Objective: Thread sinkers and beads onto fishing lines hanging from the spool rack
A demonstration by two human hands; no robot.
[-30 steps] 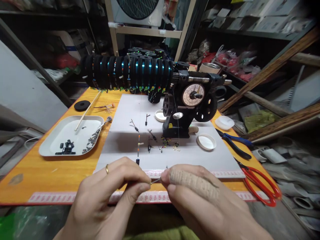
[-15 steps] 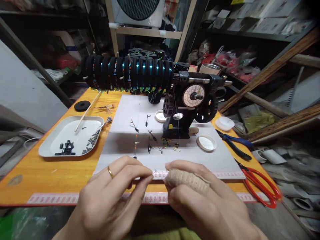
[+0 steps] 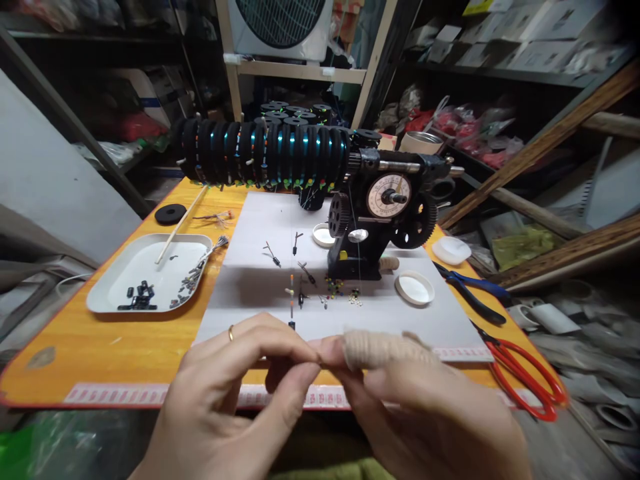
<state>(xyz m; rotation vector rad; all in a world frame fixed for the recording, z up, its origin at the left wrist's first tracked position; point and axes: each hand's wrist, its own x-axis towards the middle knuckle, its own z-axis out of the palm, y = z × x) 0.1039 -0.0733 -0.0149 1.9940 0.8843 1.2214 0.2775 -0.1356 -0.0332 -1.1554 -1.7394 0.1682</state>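
My left hand [image 3: 250,387], with a ring on one finger, pinches thumb and forefinger together over the front edge of the white board [image 3: 235,227]. Its fingertips meet those of my right hand [image 3: 400,393], whose index finger is wrapped in beige tape [image 3: 385,350]. Whatever both pinches hold is too small or hidden to make out. Just beyond the left knuckles is a thin orange-tipped fishing float piece [image 3: 292,300] with a black end. Several small dark stems with black ends [image 3: 307,273] and loose coloured beads [image 3: 334,288] lie farther back.
A black winding machine [image 3: 370,220] carries a row of black spools [image 3: 260,153]. To the left stands a white tray [image 3: 100,293] with small black and grey parts. White lids [image 3: 415,288], pliers [image 3: 475,293] and red-handled scissors [image 3: 530,380] lie right. A measuring tape [image 3: 115,395] runs along the front edge.
My hands have come together; the fingertips, apart before, now touch. The right hand is blurred by motion. The view has shifted slightly, and the float piece appears farther right.
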